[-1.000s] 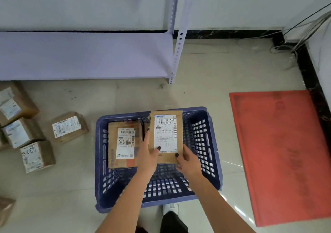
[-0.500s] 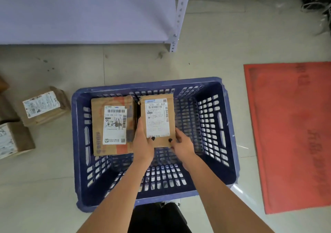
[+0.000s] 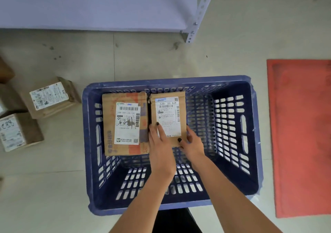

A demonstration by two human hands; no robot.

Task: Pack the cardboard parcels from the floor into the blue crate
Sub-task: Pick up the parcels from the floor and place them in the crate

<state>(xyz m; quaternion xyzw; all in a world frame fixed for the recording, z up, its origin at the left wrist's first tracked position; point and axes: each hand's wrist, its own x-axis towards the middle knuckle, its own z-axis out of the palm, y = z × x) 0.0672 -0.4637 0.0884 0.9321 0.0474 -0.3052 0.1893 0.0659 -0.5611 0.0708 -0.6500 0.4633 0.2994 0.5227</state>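
Both forearms reach into the blue slotted plastic crate point(image 3: 250, 143), left hand point(image 3: 160, 143) and right hand point(image 3: 192, 143) gripping the small brown labelled cardboard parcel point(image 3: 168, 114) by its near corners, beside a larger cardboard parcel point(image 3: 125, 123) at the far wall.

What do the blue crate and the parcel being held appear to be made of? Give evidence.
Blue crate: probably moulded plastic, matt, with regular slotted walls and floor. Held parcel: brown cardboard, dull, with a white printed paper label stuck on.
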